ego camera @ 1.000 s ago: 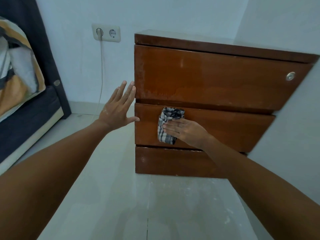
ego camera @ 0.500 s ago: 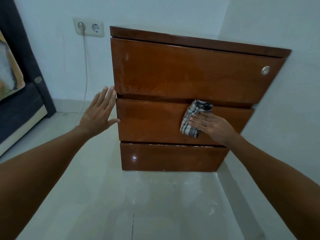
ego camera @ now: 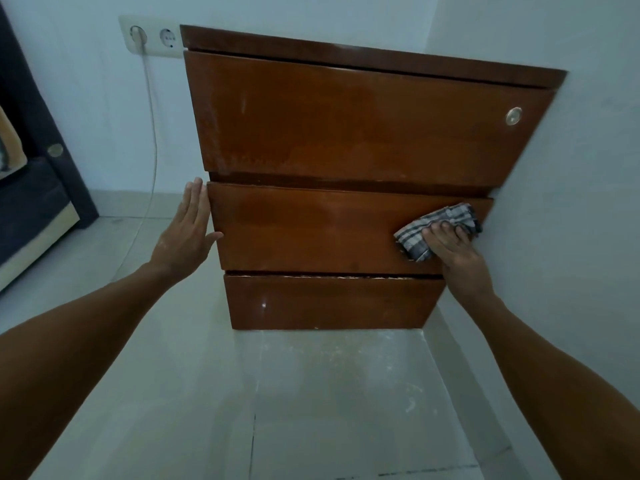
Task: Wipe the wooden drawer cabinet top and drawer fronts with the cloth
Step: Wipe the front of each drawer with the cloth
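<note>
I pressed the grey checked cloth (ego camera: 437, 231) with my right hand (ego camera: 450, 244), fingers clenched on it, at the right end of the middle drawer front (ego camera: 311, 227) of the brown wooden cabinet (ego camera: 346, 116), right of centre in the frame. My left hand (ego camera: 187, 233) lay flat and released on the cabinet's left edge. I judged the bottom drawer front (ego camera: 329, 301) would come next.

This is a room in a home, most likely a bedroom. The landmark is a low wooden drawer cabinet (ego camera: 363, 133) with three glossy brown drawer fronts, pushed into a corner where two plain white walls (ego camera: 554, 237) meet. Just left of the cabinet's top edge, a white double wall socket (ego camera: 152, 36) holds one plug, and its white cable (ego camera: 154, 133) hangs down toward the floor. Farther left of the cabinet stands a dark upholstered bed frame (ego camera: 31, 202) with patterned bedding (ego camera: 10, 140) on it. In front of the cabinet lies a pale tiled floor (ego camera: 329, 393), dusty in patches.
</note>
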